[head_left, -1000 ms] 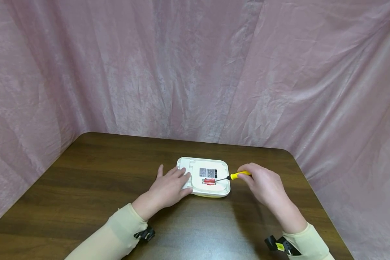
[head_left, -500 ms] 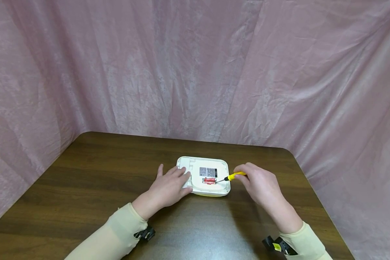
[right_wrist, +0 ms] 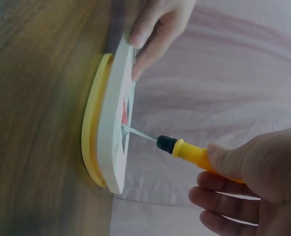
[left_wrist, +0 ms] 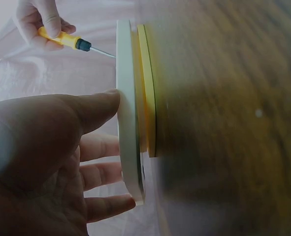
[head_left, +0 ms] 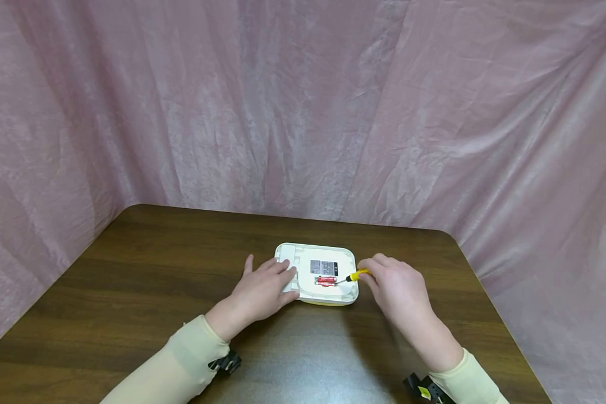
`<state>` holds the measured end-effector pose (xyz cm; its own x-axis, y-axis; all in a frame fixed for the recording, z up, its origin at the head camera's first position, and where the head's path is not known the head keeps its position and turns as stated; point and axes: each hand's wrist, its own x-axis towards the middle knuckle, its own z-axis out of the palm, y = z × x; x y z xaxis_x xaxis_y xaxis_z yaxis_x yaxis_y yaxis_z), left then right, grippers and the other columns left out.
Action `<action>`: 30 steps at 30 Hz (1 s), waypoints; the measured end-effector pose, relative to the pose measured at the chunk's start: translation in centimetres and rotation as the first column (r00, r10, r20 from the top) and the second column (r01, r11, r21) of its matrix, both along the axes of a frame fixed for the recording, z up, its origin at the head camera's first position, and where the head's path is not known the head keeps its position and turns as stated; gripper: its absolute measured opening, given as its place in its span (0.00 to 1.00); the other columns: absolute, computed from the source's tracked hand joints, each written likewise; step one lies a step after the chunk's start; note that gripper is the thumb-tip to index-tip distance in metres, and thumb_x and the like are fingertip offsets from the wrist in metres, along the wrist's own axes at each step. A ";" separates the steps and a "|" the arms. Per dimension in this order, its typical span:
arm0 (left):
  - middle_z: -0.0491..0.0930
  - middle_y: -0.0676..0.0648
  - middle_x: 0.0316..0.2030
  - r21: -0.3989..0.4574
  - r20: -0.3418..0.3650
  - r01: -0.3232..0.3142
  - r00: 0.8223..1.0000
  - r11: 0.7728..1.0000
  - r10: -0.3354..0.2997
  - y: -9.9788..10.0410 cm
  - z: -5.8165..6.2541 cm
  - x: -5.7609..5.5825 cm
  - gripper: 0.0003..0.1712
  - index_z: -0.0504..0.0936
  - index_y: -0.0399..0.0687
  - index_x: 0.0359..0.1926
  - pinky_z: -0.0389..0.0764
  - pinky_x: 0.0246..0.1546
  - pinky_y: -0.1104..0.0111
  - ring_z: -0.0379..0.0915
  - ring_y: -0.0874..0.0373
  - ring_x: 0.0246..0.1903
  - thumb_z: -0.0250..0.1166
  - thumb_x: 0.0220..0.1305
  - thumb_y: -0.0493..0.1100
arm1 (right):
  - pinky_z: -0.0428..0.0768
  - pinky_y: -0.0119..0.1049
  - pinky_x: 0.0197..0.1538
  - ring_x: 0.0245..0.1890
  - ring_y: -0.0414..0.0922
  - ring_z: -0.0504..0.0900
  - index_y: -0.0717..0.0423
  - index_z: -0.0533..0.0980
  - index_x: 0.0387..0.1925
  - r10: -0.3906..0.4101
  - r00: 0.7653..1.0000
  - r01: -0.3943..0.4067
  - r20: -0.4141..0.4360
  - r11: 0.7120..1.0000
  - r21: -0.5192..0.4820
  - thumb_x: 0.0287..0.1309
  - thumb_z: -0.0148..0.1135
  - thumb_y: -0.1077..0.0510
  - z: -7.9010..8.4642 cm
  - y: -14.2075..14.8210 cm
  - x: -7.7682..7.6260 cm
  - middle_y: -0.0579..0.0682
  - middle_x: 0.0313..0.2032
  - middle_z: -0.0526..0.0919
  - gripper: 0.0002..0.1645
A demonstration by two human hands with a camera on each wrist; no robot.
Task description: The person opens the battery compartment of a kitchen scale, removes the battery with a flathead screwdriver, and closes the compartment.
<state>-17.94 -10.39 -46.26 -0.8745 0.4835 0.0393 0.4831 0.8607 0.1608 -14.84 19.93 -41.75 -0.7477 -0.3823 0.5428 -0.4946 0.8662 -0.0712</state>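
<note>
A white device (head_left: 308, 293) with rounded corners lies upside down on the table, a yellow part (left_wrist: 147, 93) beneath it. Two red batteries (head_left: 325, 280) sit in a recess of its underside, near a grey printed label (head_left: 324, 267). My left hand (head_left: 260, 292) rests spread on the device's left end, fingers straight and thumb at the near edge. My right hand (head_left: 401, 286) grips a screwdriver (right_wrist: 189, 152) by its yellow handle between thumb and fingers. The screwdriver's thin metal shaft slants down to the right end of the batteries.
The dark wooden table (head_left: 182, 252) has rounded far corners. Pink curtains (head_left: 303, 112) hang behind it and along its sides. Black wrist cameras (head_left: 225, 363) are strapped at both sleeves.
My right hand has moved left and slightly down with the screwdriver, whose tip stays at the batteries' right end. The left hand and the device have hardly moved.
</note>
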 end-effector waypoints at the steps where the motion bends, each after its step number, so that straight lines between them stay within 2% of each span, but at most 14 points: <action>1: 0.74 0.44 0.77 0.000 -0.001 0.000 1.000 1.000 0.000 0.0 0.0 0.0 0.35 0.80 0.51 0.77 0.50 0.75 0.24 0.65 0.40 0.79 0.65 0.81 0.64 | 0.83 0.46 0.32 0.32 0.48 0.87 0.48 0.89 0.41 0.004 1.000 -0.004 -0.020 1.000 0.007 0.56 0.86 0.61 -0.1 -0.1 0.1 0.42 0.35 0.87 0.13; 4: 0.73 0.45 0.78 -0.011 0.003 -0.003 1.000 1.000 0.003 0.1 -0.1 -0.2 0.36 0.79 0.52 0.78 0.49 0.76 0.25 0.65 0.41 0.79 0.64 0.81 0.66 | 0.82 0.46 0.31 0.30 0.49 0.86 0.49 0.88 0.40 0.013 0.998 -0.012 -0.055 1.000 0.014 0.54 0.87 0.62 -0.2 -0.3 0.1 0.42 0.33 0.86 0.14; 7: 0.74 0.45 0.78 -0.005 0.008 -0.005 1.000 1.000 0.005 0.1 0.0 -0.3 0.36 0.79 0.52 0.78 0.49 0.76 0.26 0.65 0.41 0.79 0.64 0.80 0.65 | 0.82 0.46 0.31 0.31 0.49 0.86 0.50 0.88 0.39 0.008 0.999 -0.007 -0.047 1.000 0.008 0.55 0.87 0.62 -0.2 -0.3 0.1 0.43 0.33 0.86 0.13; 18: 0.73 0.44 0.78 -0.007 0.013 -0.002 1.000 1.000 0.003 0.0 0.1 -0.3 0.36 0.79 0.50 0.78 0.49 0.77 0.26 0.65 0.40 0.79 0.65 0.81 0.65 | 0.81 0.45 0.30 0.30 0.44 0.87 0.49 0.88 0.39 -0.045 0.995 0.050 0.085 0.997 -0.054 0.63 0.82 0.58 -0.4 0.5 -0.6 0.42 0.35 0.87 0.07; 30: 0.73 0.44 0.78 0.001 0.023 -0.006 1.000 1.000 0.006 0.1 0.1 -0.1 0.36 0.79 0.50 0.78 0.49 0.76 0.25 0.64 0.40 0.79 0.65 0.81 0.64 | 0.81 0.49 0.33 0.29 0.43 0.85 0.48 0.88 0.38 -0.090 0.976 0.108 0.200 0.991 -0.084 0.70 0.77 0.55 -0.3 1.5 -1.1 0.42 0.33 0.88 0.04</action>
